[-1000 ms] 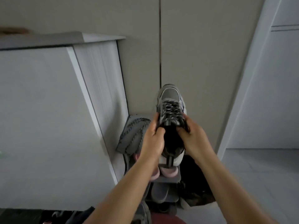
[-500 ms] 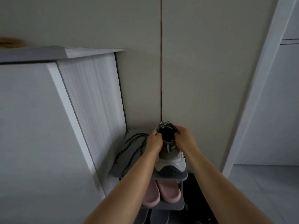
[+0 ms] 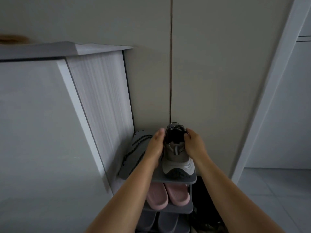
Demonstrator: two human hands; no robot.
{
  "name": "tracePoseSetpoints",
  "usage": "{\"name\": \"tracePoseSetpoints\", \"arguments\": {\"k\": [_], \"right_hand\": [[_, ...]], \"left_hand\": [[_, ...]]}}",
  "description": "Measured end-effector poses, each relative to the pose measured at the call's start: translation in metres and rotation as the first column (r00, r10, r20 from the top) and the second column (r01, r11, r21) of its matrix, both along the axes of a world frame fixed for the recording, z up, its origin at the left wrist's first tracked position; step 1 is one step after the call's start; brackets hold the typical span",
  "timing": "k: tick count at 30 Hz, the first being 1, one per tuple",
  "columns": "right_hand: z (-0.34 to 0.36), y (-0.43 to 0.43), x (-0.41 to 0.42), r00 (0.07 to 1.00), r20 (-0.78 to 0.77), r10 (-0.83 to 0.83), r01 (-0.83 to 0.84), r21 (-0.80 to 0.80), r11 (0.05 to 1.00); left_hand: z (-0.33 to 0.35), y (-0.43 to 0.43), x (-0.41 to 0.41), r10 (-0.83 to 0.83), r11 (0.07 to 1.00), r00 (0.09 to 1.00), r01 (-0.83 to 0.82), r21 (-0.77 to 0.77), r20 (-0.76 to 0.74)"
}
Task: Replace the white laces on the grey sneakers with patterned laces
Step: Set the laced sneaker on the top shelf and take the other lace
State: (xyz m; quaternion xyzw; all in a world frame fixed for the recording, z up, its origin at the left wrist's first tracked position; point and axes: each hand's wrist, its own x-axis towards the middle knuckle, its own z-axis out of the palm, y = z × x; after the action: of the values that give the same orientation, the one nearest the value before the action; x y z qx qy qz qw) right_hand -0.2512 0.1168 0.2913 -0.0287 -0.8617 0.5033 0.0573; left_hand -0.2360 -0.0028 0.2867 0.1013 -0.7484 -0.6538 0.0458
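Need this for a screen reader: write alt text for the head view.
Left hand and right hand steady a grey sneaker, heel toward the camera, atop a shoe rack. Pink slippers sit on the shelf below; a white cabinet stands to the left.
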Motion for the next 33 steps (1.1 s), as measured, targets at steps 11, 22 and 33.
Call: {"name": "tracePoseSetpoints", "arguments": {"k": [11,22,33], "right_hand": [[-0.026,0.014,0.073,0.994,-0.11,-0.016,-0.025,-0.361,0.932],[-0.051,-0.008,0.131,0.98,-0.188,0.056,-0.116,-0.322,0.939],[-0.072,-0.026,0.169,0.902,0.296,0.315,0.033,-0.773,0.634]], "left_hand": [[-0.05,-0.062,0.024,0.196,0.568,0.981,-0.101,-0.817,0.015],[-0.022,-0.05,0.063,0.075,0.822,0.994,-0.016,-0.569,0.081],[-0.1,-0.032,0.225,-0.19,0.98,0.95,0.197,-0.002,0.247]]}}
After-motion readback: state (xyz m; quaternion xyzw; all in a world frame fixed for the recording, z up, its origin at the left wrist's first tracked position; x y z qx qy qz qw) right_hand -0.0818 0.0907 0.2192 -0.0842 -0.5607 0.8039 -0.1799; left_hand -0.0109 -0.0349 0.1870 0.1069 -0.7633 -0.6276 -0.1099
